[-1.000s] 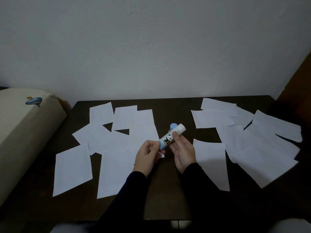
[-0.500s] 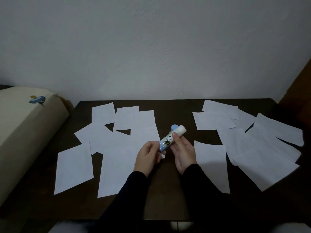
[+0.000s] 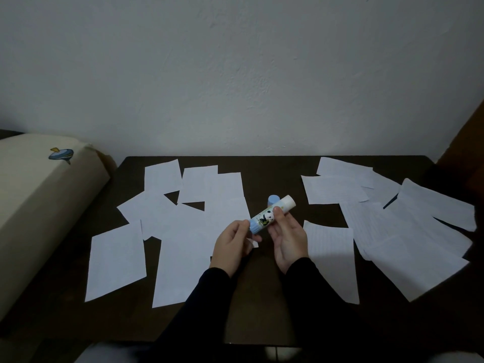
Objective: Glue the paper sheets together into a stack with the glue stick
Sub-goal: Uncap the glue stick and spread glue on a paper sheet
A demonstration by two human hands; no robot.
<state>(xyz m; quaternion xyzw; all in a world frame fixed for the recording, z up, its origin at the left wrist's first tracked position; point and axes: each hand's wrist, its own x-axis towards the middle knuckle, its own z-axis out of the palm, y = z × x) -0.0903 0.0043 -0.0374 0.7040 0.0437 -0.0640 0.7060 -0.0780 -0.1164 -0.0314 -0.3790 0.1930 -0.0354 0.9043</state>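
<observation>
A person sits at a dark brown wooden table [image 3: 275,169], seen from above through their own eyes. Both hands meet over the middle of the table around a white and pale-blue plastic glue stick with a small cartoon panda on its label [image 3: 271,215]. The right hand [image 3: 289,238] holds the tube's body, thumb and fingers curled round it. The left hand [image 3: 231,244] pinches the blue base at the tube's near end, as if to twist it. The far end of the tube is uncapped and shows white. A pale-blue round cap [image 3: 273,199] appears just behind the tube; whether it rests on the table cannot be told.

The job looks barely begun. White rectangular paper sheets lie loose in two spreads, one to the left of the hands [image 3: 183,247] and one to the right [image 3: 392,231], overlapping at odd angles. No neat stack shows anywhere, and no sheet plainly carries glue, so nearly all the gluing seems left to do.

Behind the table rises a plain, rough-plastered white wall [image 3: 235,74]. At the far left sits a cream cushion or upholstered arm bearing a small blue and yellow cartoon figure [image 3: 34,205]. The light is dim.
</observation>
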